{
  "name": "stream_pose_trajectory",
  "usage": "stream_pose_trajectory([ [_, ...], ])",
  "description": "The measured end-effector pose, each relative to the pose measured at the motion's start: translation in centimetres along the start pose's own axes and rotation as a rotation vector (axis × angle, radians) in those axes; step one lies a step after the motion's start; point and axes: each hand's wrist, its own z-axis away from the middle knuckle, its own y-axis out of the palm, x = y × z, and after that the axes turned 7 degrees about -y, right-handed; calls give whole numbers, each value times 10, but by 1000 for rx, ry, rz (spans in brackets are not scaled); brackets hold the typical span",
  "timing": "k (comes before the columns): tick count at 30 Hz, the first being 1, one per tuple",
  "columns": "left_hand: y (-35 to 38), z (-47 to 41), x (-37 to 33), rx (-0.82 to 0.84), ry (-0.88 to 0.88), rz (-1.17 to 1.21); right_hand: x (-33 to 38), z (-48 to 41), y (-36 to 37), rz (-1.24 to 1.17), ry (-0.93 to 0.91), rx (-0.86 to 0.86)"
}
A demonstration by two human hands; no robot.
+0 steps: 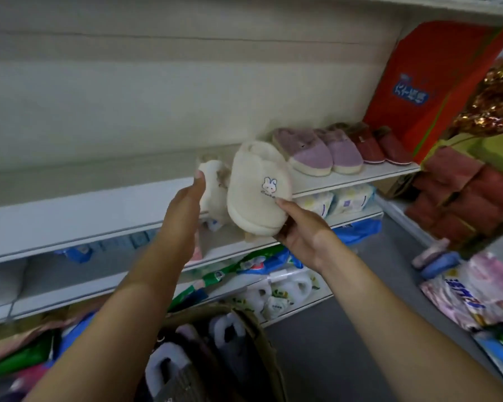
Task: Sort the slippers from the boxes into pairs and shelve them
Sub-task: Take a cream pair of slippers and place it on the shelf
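Note:
My right hand point(299, 233) grips a cream fluffy slipper with a bunny patch point(256, 187) by its toe end, holding it up in front of the white shelf point(84, 210). My left hand point(183, 207) holds a second cream slipper point(214, 187) just left of the first, fingers round its side. On the shelf to the right stand a purple pair point(317, 152) and a red pair point(381, 146), side by side. Below my arms a cardboard box point(259, 338) holds several more slippers, grey and white ones among them.
A red carton point(430, 82) stands at the shelf's right end. Lower shelves carry blue and white packets and green bags. At the right, a rack holds red and green bundles, gold tinsel and pink packets. Grey floor point(346, 314) lies between the racks.

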Motion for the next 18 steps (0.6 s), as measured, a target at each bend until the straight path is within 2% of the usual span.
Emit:
stream_pose_trajectory([
  [3, -24, 31, 10, 223, 60, 88, -11, 0, 36, 68, -27, 129],
  [5, -38, 36, 16, 167, 99, 89, -23, -1, 52, 107, -36, 217],
  [6, -45, 35, 19, 103, 115, 109, -30, -1, 59, 165, -68, 199],
  [7, -51, 33, 21, 47, 122, 129, -37, -4, 62, 270, -127, 116],
  [9, -65, 26, 25, -34, 130, 142, -49, -19, 57, 474, -253, -158],
  [10, -70, 23, 27, -69, 128, 146, -51, -28, 53, 489, -260, -255],
  [12, -76, 17, 30, -126, 134, 136, -52, -46, 47, 358, -55, -262],
  [14, -73, 13, 29, -171, 150, 112, -48, -57, 50, 208, 194, -146],
  [16, -65, 6, 27, -210, 150, 98, -46, -70, 53, 100, 247, -67],
  [18, -55, -3, 25, -242, 138, 63, -45, -82, 54, 73, 217, -82],
])
